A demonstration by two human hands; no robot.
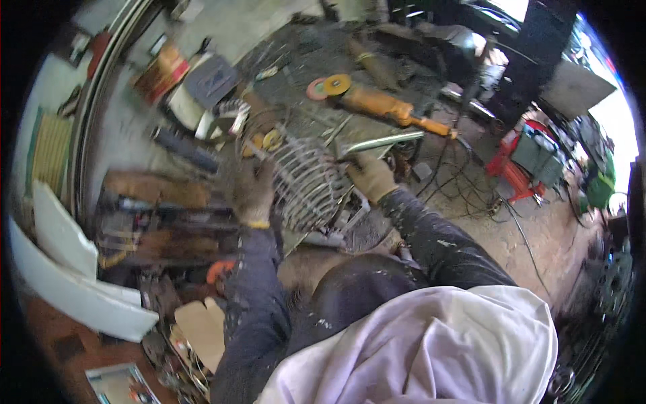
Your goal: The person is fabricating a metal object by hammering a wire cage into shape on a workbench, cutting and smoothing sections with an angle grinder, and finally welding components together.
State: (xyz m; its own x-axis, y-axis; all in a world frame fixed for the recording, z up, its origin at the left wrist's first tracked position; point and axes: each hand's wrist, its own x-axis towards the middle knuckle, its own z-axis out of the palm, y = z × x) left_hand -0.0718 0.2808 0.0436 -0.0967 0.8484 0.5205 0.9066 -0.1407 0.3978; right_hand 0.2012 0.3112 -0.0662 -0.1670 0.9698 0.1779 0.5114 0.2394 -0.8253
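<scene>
A bare metal cage of curved, ribbed bars [306, 182] lies between my two gloved hands. My left hand [254, 192] is at the cage's left side, smeared by motion, so its fingers do not show clearly. On the right, my right hand [372, 175] is closed at the cage's edge, around a small dark metal piece that I cannot make out. Just beyond it lies a shiny silver tube [387, 141]. Past the cage rests an orange angle grinder [377, 104] with a yellow disc [337, 85].
Cables [464, 178] tangle on the floor at right, near a red metal stand [505, 165]. A black cylinder [185, 149] and rusty beams [158, 188] lie at left. White curved panels [74, 269] stand lower left, near a piece of cardboard [202, 330].
</scene>
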